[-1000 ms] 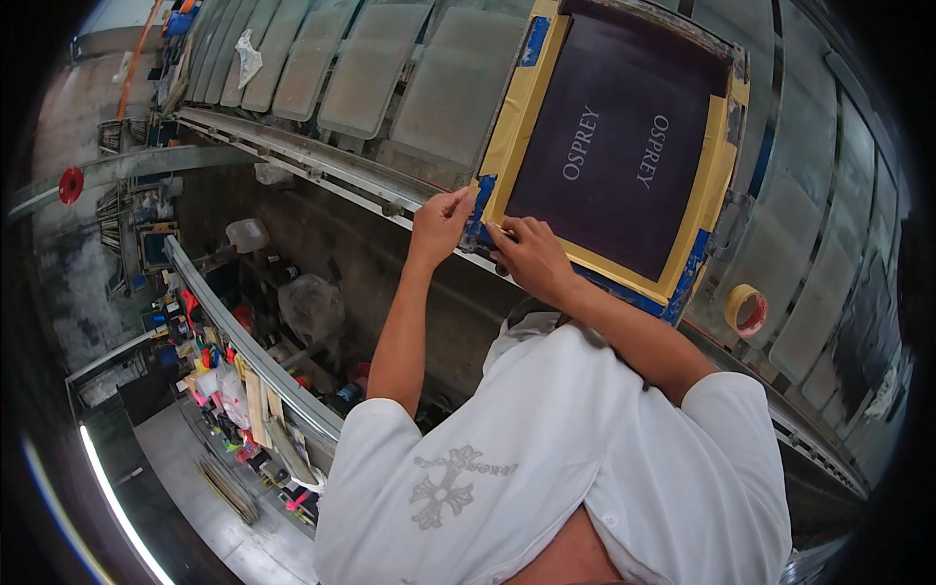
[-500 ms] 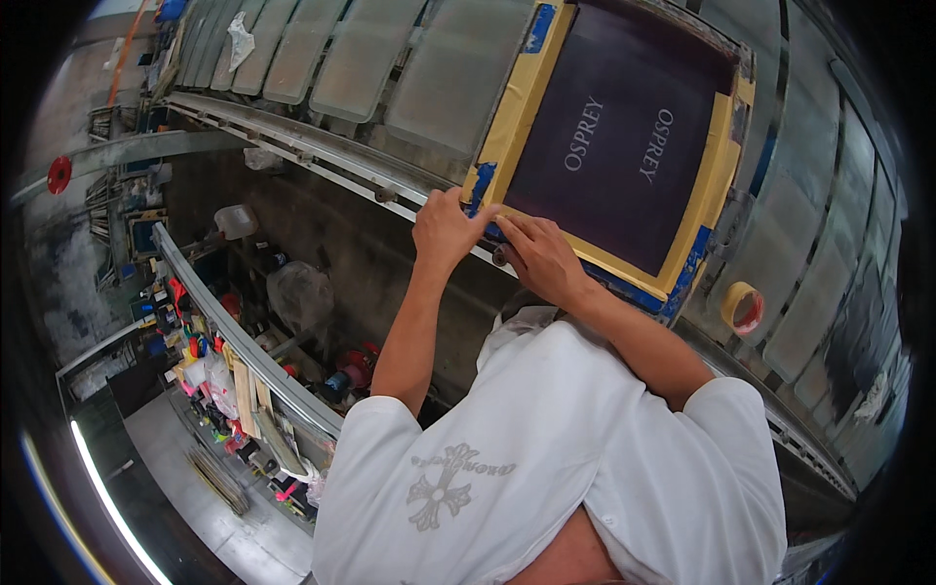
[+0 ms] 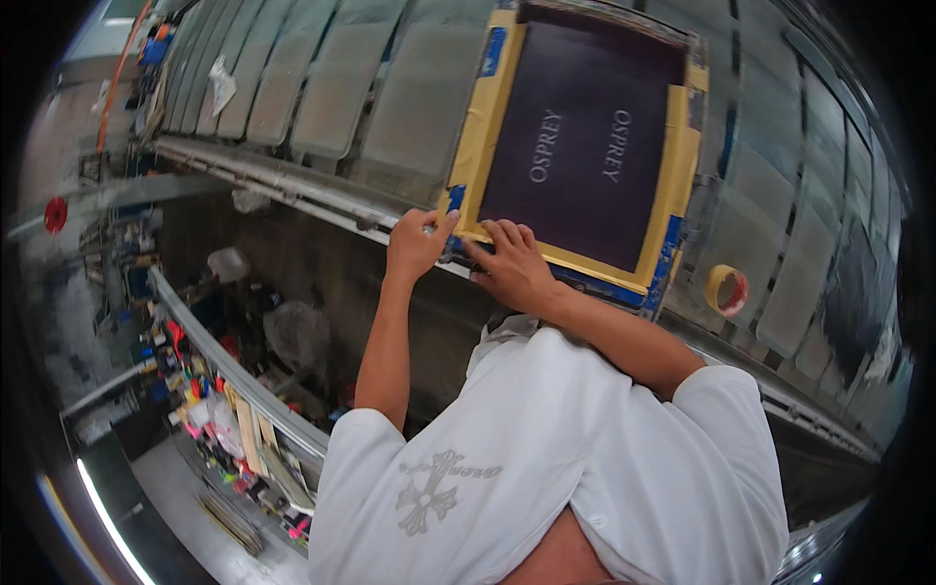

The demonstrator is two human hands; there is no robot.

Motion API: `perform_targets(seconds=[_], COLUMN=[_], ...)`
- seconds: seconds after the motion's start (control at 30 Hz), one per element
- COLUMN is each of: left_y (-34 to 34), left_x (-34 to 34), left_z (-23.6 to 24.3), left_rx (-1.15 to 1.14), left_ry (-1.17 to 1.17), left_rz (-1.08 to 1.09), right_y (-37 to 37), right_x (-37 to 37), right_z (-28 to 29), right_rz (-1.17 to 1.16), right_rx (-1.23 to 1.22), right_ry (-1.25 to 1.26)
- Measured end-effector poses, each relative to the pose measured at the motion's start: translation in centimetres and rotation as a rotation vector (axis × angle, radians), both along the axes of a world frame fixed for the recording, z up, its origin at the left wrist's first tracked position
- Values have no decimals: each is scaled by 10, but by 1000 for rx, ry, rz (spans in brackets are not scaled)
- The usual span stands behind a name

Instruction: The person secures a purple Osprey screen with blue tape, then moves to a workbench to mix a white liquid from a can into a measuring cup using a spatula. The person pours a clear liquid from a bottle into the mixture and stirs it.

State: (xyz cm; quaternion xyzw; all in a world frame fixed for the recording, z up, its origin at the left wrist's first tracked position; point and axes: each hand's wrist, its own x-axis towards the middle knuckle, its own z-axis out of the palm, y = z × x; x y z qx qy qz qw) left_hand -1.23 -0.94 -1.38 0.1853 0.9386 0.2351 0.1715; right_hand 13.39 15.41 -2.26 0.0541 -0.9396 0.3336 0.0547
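Observation:
A printing screen [image 3: 585,146] lies on the long bench, its dark mesh carrying two lines of pale lettering. Yellow tape [image 3: 585,273] borders the mesh, with blue tape [image 3: 673,236] showing along parts of the outer edge. My left hand [image 3: 417,246] is at the screen's near left corner, fingers curled and thumb against the taped edge; what lies between them is too small to make out. Beside it, my right hand [image 3: 519,268] rests its spread fingers on the yellow tape at the same corner, palm down.
A roll of yellow tape [image 3: 726,291] sits on the bench right of the screen. Flat glassy panels [image 3: 414,117] line the bench on both sides. A metal rail [image 3: 283,185] runs along its near edge. Left and below stands a cluttered shelf [image 3: 234,429].
My hands have drawn slightly apart at the corner. The right fingers now lie spread on the tape, where before they met the left thumb. The whole view has shifted a little.

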Motion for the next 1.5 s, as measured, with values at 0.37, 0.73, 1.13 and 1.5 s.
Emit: perform_targets(seconds=[0.37,0.73,1.13,1.5], left_y=[-5,-128,-207,-377], left_x=[6,175,195,-28], left_z=[-15,-75,-78,201], left_rx=[135,228,626,1113], left_ry=[91,145,-470,-22], left_rz=[-34,599,767,493], right_y=[130,245,250,-17], right_x=[106,99,103,-126], right_z=[24,-34,77,186], right_rz=[-562,-1284,-930,-348], right_rx=[-263,-444,-796,-1073], right_ry=[102,-23,-90,159])
